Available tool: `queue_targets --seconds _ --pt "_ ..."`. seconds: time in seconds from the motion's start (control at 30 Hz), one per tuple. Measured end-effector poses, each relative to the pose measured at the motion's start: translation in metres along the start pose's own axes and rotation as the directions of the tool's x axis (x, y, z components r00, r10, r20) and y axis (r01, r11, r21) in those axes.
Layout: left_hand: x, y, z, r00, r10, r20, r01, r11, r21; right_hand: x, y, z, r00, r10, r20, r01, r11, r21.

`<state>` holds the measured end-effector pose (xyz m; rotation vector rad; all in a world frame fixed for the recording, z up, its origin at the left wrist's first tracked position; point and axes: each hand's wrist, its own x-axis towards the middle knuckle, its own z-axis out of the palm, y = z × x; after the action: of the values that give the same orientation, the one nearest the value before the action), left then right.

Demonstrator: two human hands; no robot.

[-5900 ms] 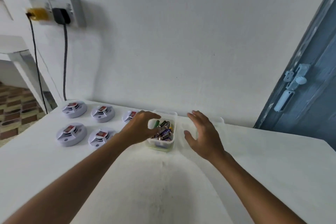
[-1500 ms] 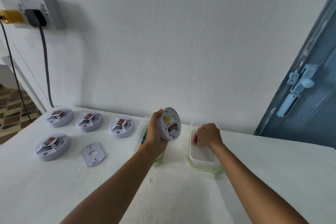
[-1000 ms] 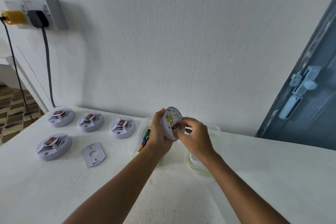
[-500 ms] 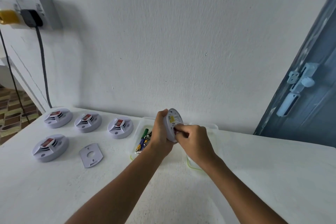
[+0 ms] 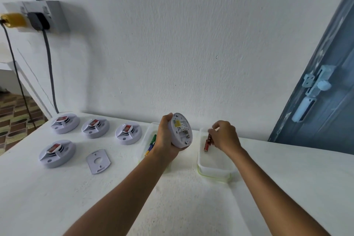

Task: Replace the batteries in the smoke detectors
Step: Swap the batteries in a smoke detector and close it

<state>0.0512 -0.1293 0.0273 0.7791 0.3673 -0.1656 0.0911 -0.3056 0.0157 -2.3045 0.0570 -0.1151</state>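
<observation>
Now | your left hand (image 5: 164, 141) grips the detector (image 5: 180, 133), bay facing right | your right hand (image 5: 223, 136) pinches a red battery (image 5: 207, 142) over the tray (image 5: 214, 168), long axis pointing away from you.

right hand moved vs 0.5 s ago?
Yes. The right hand left the held smoke detector and went right, over the right-hand container, at red batteries.

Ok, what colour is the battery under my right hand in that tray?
Red, with a metal end cap. The battery lies in the clear tray at the right hand; head view shows it.
</observation>
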Motion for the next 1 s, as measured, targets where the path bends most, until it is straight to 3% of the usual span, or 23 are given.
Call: queue_targets --seconds 0.1,0.2,0.33,0.5,0.63,0.7,0.8,0.9,1.0 --pt "-0.004 0.002 -0.005 1.000 0.001 -0.002 -0.001 1.000 0.012 0.004 0.000 0.007 0.996 0.012 0.085 0.015 0.951 -0.309" --pt "-0.013 0.003 -0.011 1.000 0.008 -0.021 -0.007 1.000 0.014 0.004 -0.003 0.014 0.992 0.021 0.121 0.031 0.911 -0.411" --pt "-0.025 0.008 -0.020 0.999 -0.002 -0.038 0.001 0.999 -0.036 0.009 0.000 0.022 0.982 0.116 0.149 -0.058 0.936 -0.348" --pt "-0.041 0.023 -0.037 0.997 0.074 0.001 -0.074 0.996 -0.049 0.006 -0.004 0.016 0.972 0.111 0.207 -0.028 0.929 -0.369" --pt "-0.044 0.044 -0.055 0.992 0.129 -0.007 -0.130 0.991 -0.027 -0.011 -0.024 0.019 0.996 -0.056 0.068 0.076 0.936 -0.343" --pt "-0.041 0.056 -0.065 0.989 0.151 -0.005 -0.151 0.988 -0.023 -0.025 -0.042 0.025 0.974 -0.225 0.008 0.222 0.959 -0.176" --pt "-0.034 0.072 -0.079 0.989 0.147 -0.005 -0.147 0.989 -0.004 -0.047 -0.071 0.041 0.895 -0.409 0.179 0.420 0.907 -0.027" --pt "-0.026 0.085 -0.089 0.992 0.123 0.003 -0.123 0.992 0.008 -0.058 -0.092 0.066 0.814 -0.429 0.392 0.520 0.839 -0.162" --pt "-0.018 0.093 -0.099 0.995 0.100 0.021 -0.101 0.995 0.004 -0.060 -0.109 0.092 0.780 -0.304 0.547 0.558 0.735 -0.386"
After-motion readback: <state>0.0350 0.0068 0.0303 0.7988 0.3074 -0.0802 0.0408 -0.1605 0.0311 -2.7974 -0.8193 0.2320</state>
